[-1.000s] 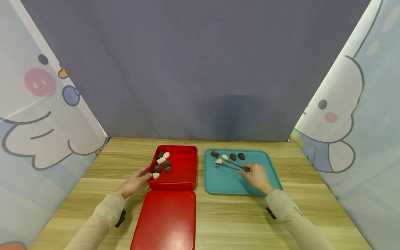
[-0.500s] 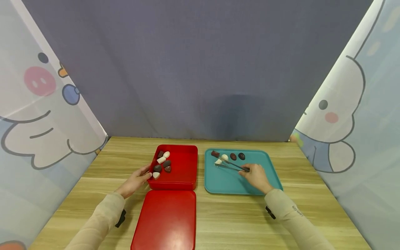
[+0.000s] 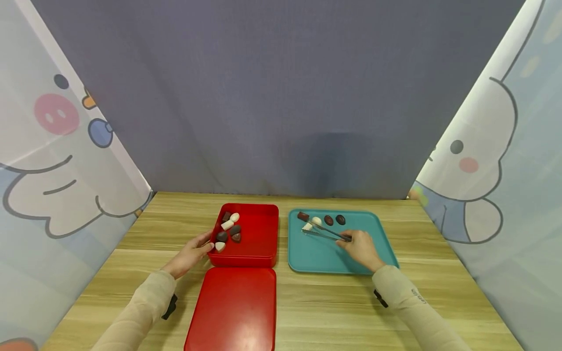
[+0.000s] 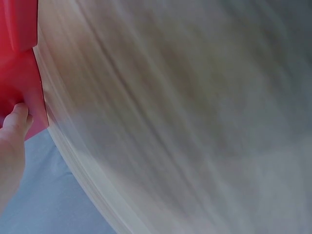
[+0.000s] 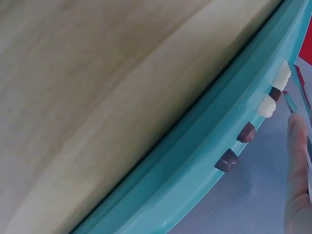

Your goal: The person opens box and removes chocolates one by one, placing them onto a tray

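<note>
My left hand (image 3: 190,256) holds the red box (image 3: 259,234) at its near left corner, thumb at the rim and fingers along the side wall. Several dark and white chocolates (image 3: 227,224) lie in the left half of that box. Over the teal tray (image 3: 333,258), my right hand (image 3: 361,247) grips metal tongs (image 3: 325,236) by their arms. The spread tong tips straddle a white ridged chocolate (image 3: 307,227). Close by lie a red-brown block-shaped chocolate (image 3: 303,216), a round white chocolate (image 5: 266,106) and two dark oval chocolates (image 3: 329,220).
A red lid (image 3: 232,309) lies flat in front of the box. Box and tray stand side by side on the wooden table (image 3: 325,312), a narrow strip of wood between them. A grey curtain (image 3: 281,97) hangs behind the table, with printed cloths on both sides.
The tong tips have shifted only slightly around the white ridged chocolate. My left hand keeps its place on the box, and the other chocolates have not moved.
</note>
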`<state>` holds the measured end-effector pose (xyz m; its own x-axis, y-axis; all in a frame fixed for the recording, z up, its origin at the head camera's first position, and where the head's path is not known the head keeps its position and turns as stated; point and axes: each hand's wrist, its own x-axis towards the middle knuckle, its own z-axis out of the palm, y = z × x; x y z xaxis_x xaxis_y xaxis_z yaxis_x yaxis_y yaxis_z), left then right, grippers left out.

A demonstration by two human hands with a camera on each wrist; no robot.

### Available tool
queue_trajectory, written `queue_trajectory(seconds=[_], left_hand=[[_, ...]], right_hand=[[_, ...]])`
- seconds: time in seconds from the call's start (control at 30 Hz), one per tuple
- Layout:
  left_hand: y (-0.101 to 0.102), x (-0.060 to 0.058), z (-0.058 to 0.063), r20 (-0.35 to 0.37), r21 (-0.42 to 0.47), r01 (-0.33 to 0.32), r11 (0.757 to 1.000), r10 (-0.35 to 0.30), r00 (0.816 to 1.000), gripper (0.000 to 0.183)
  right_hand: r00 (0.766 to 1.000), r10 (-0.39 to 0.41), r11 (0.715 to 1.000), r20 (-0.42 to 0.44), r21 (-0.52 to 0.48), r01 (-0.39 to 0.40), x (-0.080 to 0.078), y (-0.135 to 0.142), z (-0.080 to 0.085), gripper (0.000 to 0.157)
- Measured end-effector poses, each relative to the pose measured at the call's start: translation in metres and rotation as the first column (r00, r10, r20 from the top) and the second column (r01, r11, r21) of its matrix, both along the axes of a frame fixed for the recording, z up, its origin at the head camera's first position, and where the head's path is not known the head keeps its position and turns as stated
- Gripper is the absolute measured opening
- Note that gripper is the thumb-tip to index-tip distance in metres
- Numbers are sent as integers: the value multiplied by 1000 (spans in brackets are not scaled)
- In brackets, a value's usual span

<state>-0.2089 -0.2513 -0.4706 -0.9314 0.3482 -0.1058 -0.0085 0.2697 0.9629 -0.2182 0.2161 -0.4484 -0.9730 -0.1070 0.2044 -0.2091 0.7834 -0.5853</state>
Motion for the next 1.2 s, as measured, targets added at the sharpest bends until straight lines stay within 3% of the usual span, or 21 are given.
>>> queue_trajectory(seconds=[0.37, 0.7, 1.2], left_hand=[[0, 1, 2, 18, -11, -12, 1000, 12, 1000, 60], [0, 2, 3, 20, -7, -6, 1000, 6, 1000, 59], [0, 0, -2, 15, 4, -6, 1000, 6, 1000, 58]], right_hand=[[998, -18, 1000, 63, -8, 19, -2, -1, -1, 29], [997, -17, 998, 77, -67, 22, 1, -11, 14, 36], [997, 78, 987, 23, -146, -73, 10, -67, 33, 33]])
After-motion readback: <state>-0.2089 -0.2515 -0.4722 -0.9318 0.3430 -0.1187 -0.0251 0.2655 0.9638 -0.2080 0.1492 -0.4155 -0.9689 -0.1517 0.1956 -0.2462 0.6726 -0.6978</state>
